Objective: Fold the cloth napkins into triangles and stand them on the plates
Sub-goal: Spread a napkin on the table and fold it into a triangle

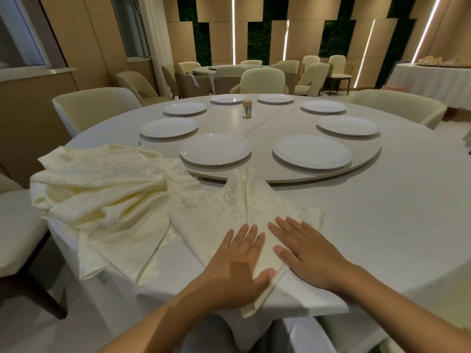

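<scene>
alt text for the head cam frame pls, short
Two hands, left hand and right hand, press flat on a cream napkin folded to a point on a round white table. A heap of unfolded napkins lies to the left; eight empty white plates ring the turntable beyond.

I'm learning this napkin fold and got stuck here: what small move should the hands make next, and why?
Probably lift the napkin by its near corner and stand it on the nearest plate. Both the left hand and right hand lie flat on it, the fold's centre seam already shows, and every plate is bare.
</scene>
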A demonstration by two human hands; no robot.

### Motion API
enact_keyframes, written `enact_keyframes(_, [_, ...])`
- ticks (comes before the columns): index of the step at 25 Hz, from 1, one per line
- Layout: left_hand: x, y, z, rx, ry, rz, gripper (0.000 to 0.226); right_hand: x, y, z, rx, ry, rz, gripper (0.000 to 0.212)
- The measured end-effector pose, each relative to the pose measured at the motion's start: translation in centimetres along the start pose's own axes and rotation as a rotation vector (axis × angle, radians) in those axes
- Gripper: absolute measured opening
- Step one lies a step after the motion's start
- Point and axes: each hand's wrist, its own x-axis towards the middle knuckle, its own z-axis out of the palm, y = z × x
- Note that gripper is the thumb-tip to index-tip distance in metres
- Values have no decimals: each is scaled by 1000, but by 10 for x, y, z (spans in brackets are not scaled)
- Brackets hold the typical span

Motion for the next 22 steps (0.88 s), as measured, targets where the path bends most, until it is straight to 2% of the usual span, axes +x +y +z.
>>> enact_keyframes(5, [1, -3, 3, -10, 9, 5, 70, 15, 41, -4, -74, 39, 166, 65])
enact_keyframes(7, [4, -3, 3, -14, 6, 0, 69, 16, 45, -2, -75, 32, 176, 67])
enact_keyframes(9, [4, -2, 3, -105, 27, 16, 68, 14, 43, -1, -68, 80, 150, 82])
enact_keyframes(11, [-2, -7, -1, -375, 148, 4, 62, 6, 36, -3, -8, 200, 58, 85])
enact_keyframes(13, [-15, -22, -6, -602, 382, -14, 44, -8, 25, -3, 172, 306, -86, 65])
enact_keyframes(15, [-31, -43, -5, -532, 549, 16, 32, -23, 14, -1, 339, 324, -199, 46])
enact_keyframes(17, [-46, -60, 1, -459, 528, 73, 30, -30, 8, 4, 402, 304, -264, 38])
enact_keyframes(19, [-55, -66, 5, -451, 433, 130, 30, -30, 4, 6, 381, 293, -300, 43])
enact_keyframes(22, [-59, -73, 4, -476, 308, 171, 37, -25, -3, 9, 331, 364, -299, 45])
